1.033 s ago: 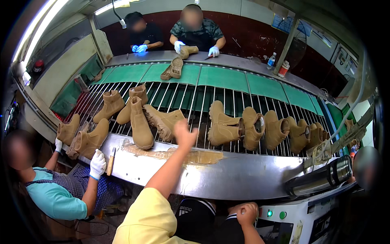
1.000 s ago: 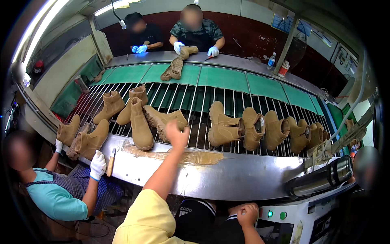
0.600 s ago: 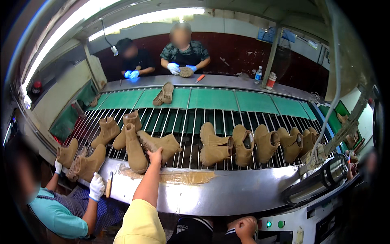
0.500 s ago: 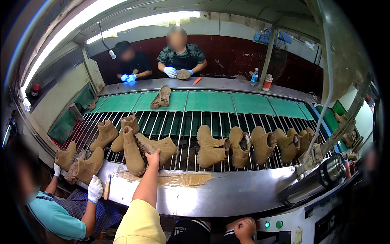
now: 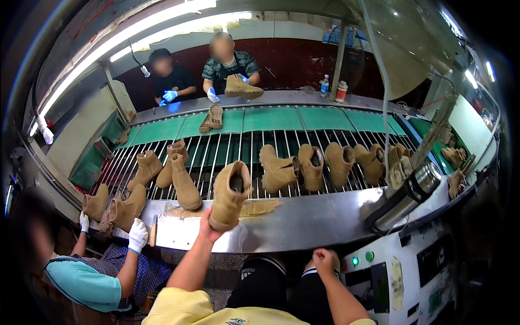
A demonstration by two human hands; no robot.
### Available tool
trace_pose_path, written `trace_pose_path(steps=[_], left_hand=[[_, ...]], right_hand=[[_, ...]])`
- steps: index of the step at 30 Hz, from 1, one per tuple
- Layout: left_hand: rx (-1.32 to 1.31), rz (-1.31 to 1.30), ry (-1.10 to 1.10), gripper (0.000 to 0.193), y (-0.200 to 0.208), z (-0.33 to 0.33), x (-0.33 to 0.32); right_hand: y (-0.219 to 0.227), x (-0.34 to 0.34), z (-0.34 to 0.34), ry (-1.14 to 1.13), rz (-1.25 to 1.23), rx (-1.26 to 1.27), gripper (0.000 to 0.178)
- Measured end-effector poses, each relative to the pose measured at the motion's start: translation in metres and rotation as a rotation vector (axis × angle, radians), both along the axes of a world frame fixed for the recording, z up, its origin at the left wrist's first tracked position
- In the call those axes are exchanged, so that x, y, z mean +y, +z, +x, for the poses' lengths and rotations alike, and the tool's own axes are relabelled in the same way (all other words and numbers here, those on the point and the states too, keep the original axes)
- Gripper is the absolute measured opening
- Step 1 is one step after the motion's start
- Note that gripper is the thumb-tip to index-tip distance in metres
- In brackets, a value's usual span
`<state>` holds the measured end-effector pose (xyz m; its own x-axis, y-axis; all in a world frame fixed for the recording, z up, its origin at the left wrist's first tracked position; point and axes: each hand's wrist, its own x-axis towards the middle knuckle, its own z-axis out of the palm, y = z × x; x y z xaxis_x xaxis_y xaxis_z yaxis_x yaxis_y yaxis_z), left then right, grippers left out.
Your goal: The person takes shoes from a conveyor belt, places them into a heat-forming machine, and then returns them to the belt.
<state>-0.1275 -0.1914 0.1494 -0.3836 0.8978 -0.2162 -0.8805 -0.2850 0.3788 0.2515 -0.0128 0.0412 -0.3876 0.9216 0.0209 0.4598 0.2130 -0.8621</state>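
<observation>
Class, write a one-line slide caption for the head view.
The left hand holds a boot, with more boots lined up beyond it.

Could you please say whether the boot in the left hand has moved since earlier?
Yes, the boot has come off the rack toward the person; the left hand holds it over the steel ledge.

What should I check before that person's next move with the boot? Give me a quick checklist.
1. Left hand gripping the boot: ok, hand at its lower end.
2. Boot clear of the neighbouring boots: ok, gaps show on both sides.
3. Right hand free: ok, curled, nothing seen in it.
4. Knife put away: not ok, it lies on the metal edge beside a co-worker's gloved hand.
5. Boot clean inside: cannot tell, too dark.
</observation>
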Motion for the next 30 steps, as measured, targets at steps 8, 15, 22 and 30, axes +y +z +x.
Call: trace_pose_path(steps=[8,15,22,30], left_hand=[[-0.41,0.55,-0.661,0.073,0.066,0.212,0.003],[0.574,-0.296,-0.654,0.036,-0.013,0.223,0.007],[1.05,-0.486,-0.067,0.022,-0.107,0.142,0.015],[0.737,-0.802,0.329,0.022,-0.153,0.079,0.021]], right_hand=[[0.137,-0.067,-0.051,0.805,-1.0,1.455,0.058],[0.137,-0.084,0.099,0.339,-0.691,1.543,0.061],[0.184,-0.188,0.341,-0.753,-0.4,1.128,0.057],[0.324,-0.197,0.548,-1.247,0.413,-0.112,0.111]])
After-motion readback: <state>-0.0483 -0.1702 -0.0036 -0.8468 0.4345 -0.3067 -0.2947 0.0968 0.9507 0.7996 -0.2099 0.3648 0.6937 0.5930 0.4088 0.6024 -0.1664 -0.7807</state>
